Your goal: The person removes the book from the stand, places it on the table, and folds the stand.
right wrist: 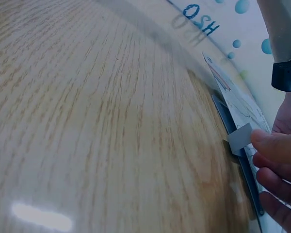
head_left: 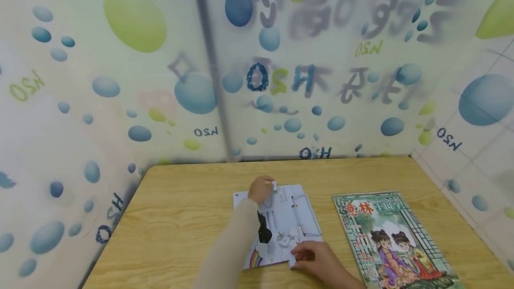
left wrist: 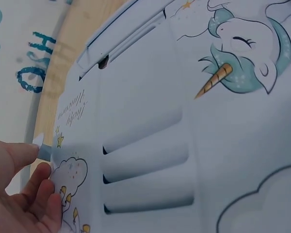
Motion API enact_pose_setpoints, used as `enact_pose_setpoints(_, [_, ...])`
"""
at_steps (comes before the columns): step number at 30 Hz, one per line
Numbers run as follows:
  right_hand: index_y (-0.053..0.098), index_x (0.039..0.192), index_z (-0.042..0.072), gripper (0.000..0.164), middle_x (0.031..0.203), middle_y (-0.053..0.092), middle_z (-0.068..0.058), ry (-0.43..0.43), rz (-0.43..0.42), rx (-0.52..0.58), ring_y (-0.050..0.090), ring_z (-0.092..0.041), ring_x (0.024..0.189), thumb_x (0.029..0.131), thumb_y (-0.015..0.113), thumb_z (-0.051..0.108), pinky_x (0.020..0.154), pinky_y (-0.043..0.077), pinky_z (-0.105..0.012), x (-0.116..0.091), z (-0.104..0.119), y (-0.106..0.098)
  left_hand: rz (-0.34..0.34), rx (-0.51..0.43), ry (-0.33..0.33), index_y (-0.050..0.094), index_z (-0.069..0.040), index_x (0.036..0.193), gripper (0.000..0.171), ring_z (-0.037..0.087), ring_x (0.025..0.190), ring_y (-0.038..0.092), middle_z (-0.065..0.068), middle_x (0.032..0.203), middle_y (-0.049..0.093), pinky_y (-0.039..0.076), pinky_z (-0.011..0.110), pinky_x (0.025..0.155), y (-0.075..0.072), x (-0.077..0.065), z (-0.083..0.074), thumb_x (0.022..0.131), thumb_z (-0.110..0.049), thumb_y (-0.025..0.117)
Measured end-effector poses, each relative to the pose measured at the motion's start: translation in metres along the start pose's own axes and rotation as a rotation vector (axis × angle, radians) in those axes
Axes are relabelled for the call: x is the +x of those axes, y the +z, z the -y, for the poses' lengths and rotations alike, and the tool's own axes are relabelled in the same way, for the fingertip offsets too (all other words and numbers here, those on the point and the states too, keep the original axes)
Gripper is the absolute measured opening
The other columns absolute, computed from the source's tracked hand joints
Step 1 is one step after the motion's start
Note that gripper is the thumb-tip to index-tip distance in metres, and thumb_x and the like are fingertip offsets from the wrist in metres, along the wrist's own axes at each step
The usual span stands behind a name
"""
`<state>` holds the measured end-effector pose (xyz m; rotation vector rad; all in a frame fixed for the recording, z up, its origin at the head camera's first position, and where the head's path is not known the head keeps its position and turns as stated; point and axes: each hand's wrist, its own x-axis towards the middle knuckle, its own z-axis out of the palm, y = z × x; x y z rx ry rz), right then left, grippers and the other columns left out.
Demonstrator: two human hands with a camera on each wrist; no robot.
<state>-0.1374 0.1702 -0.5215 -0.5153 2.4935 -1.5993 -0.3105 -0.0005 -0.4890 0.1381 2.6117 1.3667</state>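
Note:
A white folding book stand printed with a unicorn, rainbow and clouds lies flat on the table, with slots and a wire frame on its face. At its far edge my left hand pinches a small tab between thumb and fingers. My right hand is at the near edge, its thumb and forefinger pinching a pale tab that sticks out from the stand. The left forearm hides part of the stand's left side.
To the right of the stand lies a magazine with two drawn figures on its cover. The wooden table meets a bubble-patterned wall covering behind. A black wrist camera sits on the left wrist.

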Motion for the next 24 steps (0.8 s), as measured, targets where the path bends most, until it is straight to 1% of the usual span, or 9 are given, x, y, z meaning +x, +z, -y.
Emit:
enact_pose_setpoints(3, [0.069, 0.089, 0.006, 0.017, 0.081, 0.064, 0.002, 0.006, -0.040, -0.030, 0.057, -0.004, 0.070, 0.074, 0.075, 0.012, 0.062, 0.050, -0.023, 0.002, 0.002, 0.001, 0.007, 0.010, 0.014, 0.063, -0.005, 0.113, 0.023, 0.024, 0.090, 0.058, 0.014, 0.115, 0.059, 0.047, 0.041, 0.077, 0.001, -0.002, -0.002, 0.091, -0.007, 0.054])
enact_pose_setpoints(6, [0.069, 0.086, 0.007, 0.014, 0.080, 0.064, 0.003, 0.018, -0.089, -0.069, 0.056, -0.004, 0.068, 0.074, 0.075, 0.010, 0.061, 0.049, -0.023, 0.005, 0.003, 0.001, 0.021, 0.007, 0.042, 0.063, -0.004, 0.112, 0.023, 0.021, 0.082, 0.057, 0.013, 0.109, 0.060, 0.047, 0.037, 0.070, 0.003, -0.003, -0.001, 0.090, -0.006, 0.055])
enact_pose_setpoints(9, [0.070, 0.085, 0.007, 0.013, 0.077, 0.063, 0.004, 0.027, -0.122, -0.094, 0.055, -0.004, 0.066, 0.073, 0.076, 0.008, 0.059, 0.049, -0.022, 0.008, 0.003, 0.001, 0.023, 0.010, 0.056, 0.063, -0.004, 0.112, 0.023, 0.017, 0.077, 0.054, 0.012, 0.109, 0.061, 0.045, 0.032, 0.063, 0.004, -0.003, 0.001, 0.090, -0.006, 0.056])
enact_pose_setpoints(12, [0.070, 0.085, 0.006, 0.014, 0.076, 0.063, 0.004, 0.015, -0.116, -0.098, 0.056, -0.003, 0.066, 0.073, 0.076, 0.008, 0.059, 0.049, -0.022, 0.010, 0.002, 0.001, 0.012, -0.002, 0.058, 0.062, -0.003, 0.113, 0.024, 0.017, 0.077, 0.053, 0.012, 0.110, 0.060, 0.044, 0.031, 0.062, 0.003, -0.005, 0.004, 0.090, -0.006, 0.055])
enact_pose_setpoints(15, [0.070, 0.086, 0.006, 0.012, 0.078, 0.063, 0.003, -0.004, -0.075, -0.088, 0.056, -0.004, 0.069, 0.075, 0.073, 0.007, 0.062, 0.049, -0.023, 0.010, 0.001, -0.001, 0.014, -0.034, 0.056, 0.060, -0.001, 0.115, 0.026, 0.020, 0.081, 0.055, 0.013, 0.106, 0.060, 0.046, 0.032, 0.063, 0.001, -0.008, 0.006, 0.090, -0.005, 0.055])
enact_pose_setpoints(17, [0.070, 0.089, 0.008, 0.011, 0.082, 0.064, 0.003, -0.007, -0.022, -0.095, 0.056, -0.004, 0.073, 0.078, 0.071, 0.010, 0.066, 0.049, -0.025, 0.010, 0.001, -0.009, 0.016, -0.033, 0.087, 0.059, 0.002, 0.115, 0.026, 0.022, 0.086, 0.056, 0.013, 0.103, 0.060, 0.048, 0.034, 0.066, -0.001, -0.008, 0.010, 0.090, -0.005, 0.055])
enact_pose_setpoints(19, [0.070, 0.092, 0.009, 0.011, 0.085, 0.064, 0.004, -0.017, 0.029, -0.131, 0.056, -0.004, 0.076, 0.082, 0.068, 0.013, 0.069, 0.049, -0.026, 0.012, 0.002, -0.021, 0.020, -0.035, 0.109, 0.057, 0.004, 0.115, 0.026, 0.025, 0.087, 0.056, 0.013, 0.100, 0.059, 0.048, 0.036, 0.068, -0.007, -0.009, 0.013, 0.091, -0.005, 0.054])
enact_pose_setpoints(22, [0.069, 0.098, 0.010, 0.016, 0.091, 0.064, 0.004, -0.021, 0.080, -0.214, 0.056, -0.005, 0.081, 0.087, 0.062, 0.020, 0.072, 0.048, -0.030, 0.020, 0.006, -0.048, 0.001, 0.025, 0.184, 0.058, 0.005, 0.113, 0.025, 0.027, 0.090, 0.056, 0.015, 0.100, 0.059, 0.048, 0.038, 0.072, -0.022, -0.010, 0.022, 0.091, -0.004, 0.053])
enact_pose_setpoints(24, [0.068, 0.102, 0.008, 0.020, 0.094, 0.064, 0.001, -0.038, 0.069, -0.281, 0.057, -0.007, 0.083, 0.089, 0.060, 0.022, 0.071, 0.048, -0.032, 0.026, 0.007, -0.068, -0.020, 0.061, 0.211, 0.058, 0.005, 0.112, 0.024, 0.027, 0.091, 0.055, 0.015, 0.101, 0.058, 0.047, 0.039, 0.076, -0.037, -0.013, 0.026, 0.091, -0.004, 0.053])
